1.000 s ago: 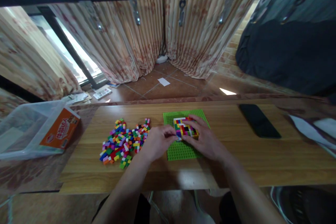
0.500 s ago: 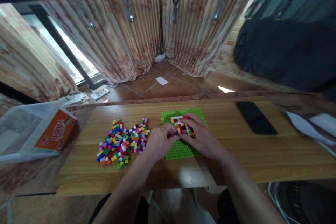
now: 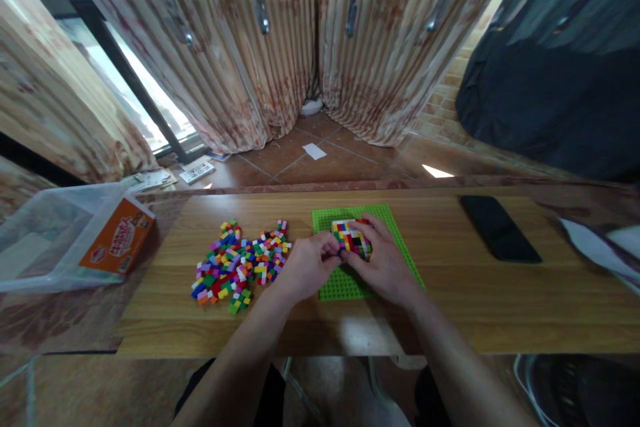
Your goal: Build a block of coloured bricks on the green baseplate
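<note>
A green studded baseplate [image 3: 345, 288] lies on the wooden table, bearing a multicoloured block of toy bricks [image 3: 345, 230] with a white row along its far edge. My left hand [image 3: 311, 267] is closed in a pinch at the block's near left corner, where a small dark blue or purple brick [image 3: 341, 253] shows at the fingertips. Curled around the block's right side, my right hand [image 3: 384, 265] grips it, with fingers over the far edge and thumb at the near edge by the left fingertips. The hands hide part of the block.
Loose coloured bricks [image 3: 233, 263] lie heaped left of the baseplate on the wooden table [image 3: 165, 307]. A black phone [image 3: 499, 228] rests at the right. Beyond the left end stands a clear plastic bin [image 3: 65, 213] with an orange label. White paper [image 3: 590, 247] lies far right.
The whole view has shifted slightly, moving the scene a little to the right. Both hands stay at the brick block, with only small finger movement.
</note>
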The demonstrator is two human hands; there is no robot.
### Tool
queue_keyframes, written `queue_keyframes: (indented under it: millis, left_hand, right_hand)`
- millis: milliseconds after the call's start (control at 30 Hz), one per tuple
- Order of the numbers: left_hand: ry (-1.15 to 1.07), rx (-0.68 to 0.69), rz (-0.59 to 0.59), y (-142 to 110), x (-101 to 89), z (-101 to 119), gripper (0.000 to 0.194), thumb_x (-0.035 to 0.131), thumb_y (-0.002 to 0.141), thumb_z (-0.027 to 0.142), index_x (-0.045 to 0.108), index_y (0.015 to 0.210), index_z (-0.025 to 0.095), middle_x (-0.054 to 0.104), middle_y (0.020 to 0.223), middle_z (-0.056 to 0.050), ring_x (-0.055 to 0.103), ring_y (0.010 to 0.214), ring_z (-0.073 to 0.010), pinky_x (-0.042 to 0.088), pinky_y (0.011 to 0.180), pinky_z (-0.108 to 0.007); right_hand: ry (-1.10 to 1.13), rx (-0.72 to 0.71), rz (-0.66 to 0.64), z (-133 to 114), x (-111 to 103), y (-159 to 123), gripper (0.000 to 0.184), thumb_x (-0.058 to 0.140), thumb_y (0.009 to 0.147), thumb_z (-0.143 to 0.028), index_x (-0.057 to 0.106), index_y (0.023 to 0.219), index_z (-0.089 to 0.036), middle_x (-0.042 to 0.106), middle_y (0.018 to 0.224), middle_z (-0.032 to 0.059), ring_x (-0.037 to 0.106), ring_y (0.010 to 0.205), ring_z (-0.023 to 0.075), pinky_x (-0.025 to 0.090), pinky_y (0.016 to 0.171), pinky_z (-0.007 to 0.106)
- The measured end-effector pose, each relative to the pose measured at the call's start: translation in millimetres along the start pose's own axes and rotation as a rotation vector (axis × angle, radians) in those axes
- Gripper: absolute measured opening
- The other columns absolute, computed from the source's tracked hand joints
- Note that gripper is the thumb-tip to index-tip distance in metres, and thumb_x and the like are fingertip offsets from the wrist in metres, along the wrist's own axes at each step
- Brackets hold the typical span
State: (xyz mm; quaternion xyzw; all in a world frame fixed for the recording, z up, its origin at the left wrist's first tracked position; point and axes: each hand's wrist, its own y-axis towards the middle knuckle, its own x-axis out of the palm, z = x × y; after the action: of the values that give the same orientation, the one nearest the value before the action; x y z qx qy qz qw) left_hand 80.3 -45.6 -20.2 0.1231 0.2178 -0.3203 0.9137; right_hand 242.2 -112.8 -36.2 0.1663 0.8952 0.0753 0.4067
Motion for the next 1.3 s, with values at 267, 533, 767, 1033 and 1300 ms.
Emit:
queue_keyframes:
  millis: [267,533,767,1033,1300]
  left_hand:
    - [0.018,-0.002,-0.022,-1,0.9,-1,0.015,0.054,0.074,0.004,0.057,0.077,0.018,0.066,0.072,0.001,0.064,0.07,-0.0133,0.049,0.067,-0.024]
    - [-0.002,-0.006,0.012,-1,5.2,-2,0.014,0.055,0.074,0.005,0.057,0.079,0.019,0.066,0.072,0.0,0.064,0.07,-0.014,0.049,0.067,-0.024]
    - [0.016,0.001,0.01,-2,7.0,-2,0.012,0.055,0.074,0.006,0.057,0.077,0.018,0.064,0.07,0.001,0.06,0.065,-0.0121,0.046,0.062,-0.022]
    - [0.151,0.001,0.091,3,-36.0,-10,0.011,0.055,0.078,0.009,0.064,0.081,0.016,0.069,0.074,-0.001,0.062,0.067,-0.0124,0.048,0.065,-0.022]
    - [0.515,-0.241,0.181,-1,-90.4,-39,0.032,0.052,0.074,0.002,0.074,0.09,0.018,0.076,0.092,-0.005,0.069,0.086,-0.018,0.052,0.082,-0.027]
  right_hand:
    - [0.044,0.083,0.049,-3,7,2,0.047,0.064,0.071,-0.033,0.064,0.117,-0.024,0.048,0.138,0.0107,0.049,0.128,0.0313,0.04,0.108,0.052]
    - [0.077,0.124,0.044,-3,9,4,0.047,0.063,0.07,-0.033,0.065,0.116,-0.021,0.046,0.14,0.0122,0.047,0.13,0.0309,0.036,0.111,0.05]
    - [0.042,0.07,0.043,4,10,2,0.046,0.061,0.074,-0.041,0.064,0.116,-0.023,0.046,0.139,0.0118,0.047,0.129,0.0325,0.036,0.109,0.053]
    - [0.001,0.026,-0.027,6,2,-1,0.053,0.058,0.081,-0.053,0.061,0.123,-0.021,0.045,0.142,0.0145,0.045,0.132,0.0342,0.034,0.111,0.055]
    - [-0.035,0.006,0.005,6,5,2,0.054,0.057,0.082,-0.053,0.061,0.123,-0.019,0.046,0.141,0.0164,0.046,0.131,0.0351,0.036,0.111,0.055]
